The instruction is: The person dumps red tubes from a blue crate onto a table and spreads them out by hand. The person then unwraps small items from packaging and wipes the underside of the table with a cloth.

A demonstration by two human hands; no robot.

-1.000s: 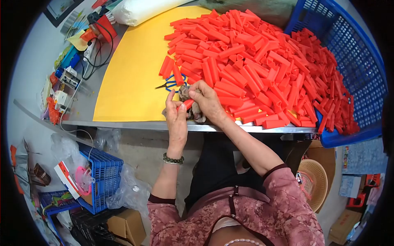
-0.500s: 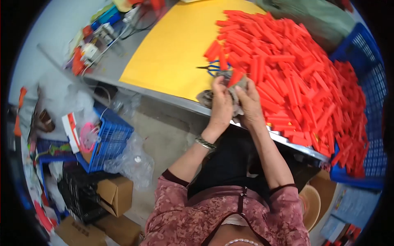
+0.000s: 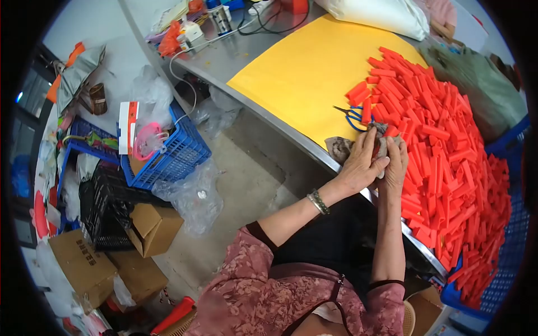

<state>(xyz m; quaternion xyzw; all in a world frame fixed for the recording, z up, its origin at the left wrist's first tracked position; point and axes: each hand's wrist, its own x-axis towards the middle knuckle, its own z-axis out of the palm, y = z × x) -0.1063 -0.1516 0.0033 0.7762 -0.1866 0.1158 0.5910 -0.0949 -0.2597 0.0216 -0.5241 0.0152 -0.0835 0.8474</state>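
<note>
My left hand (image 3: 361,161) and my right hand (image 3: 394,163) meet at the table's front edge, fingers curled around a crumpled grey-brown patterned cloth (image 3: 339,149). A little red shows between the hands, but I cannot make out whether they hold a red piece within the folds. Just beyond my fingers lie scissors (image 3: 354,117) with blue handles and dark blades. A large heap of short red strips (image 3: 431,131), seemingly plastic, rises to the right of my hands. Yellow sheet (image 3: 297,75) covers the table under the scissors and part of the heap.
Red strips spill into a blue crate (image 3: 513,246) on the right. Behind the heap are a green bag (image 3: 476,84) and a white sack (image 3: 375,14). Another person (image 3: 440,14) sits across the table. Blue crate (image 3: 168,162) and cardboard boxes (image 3: 84,266) stand at the left.
The camera view has shifted, so table and hands appear farther right. My hands have drawn closer together over the cloth, and the red piece between them is now mostly covered.
</note>
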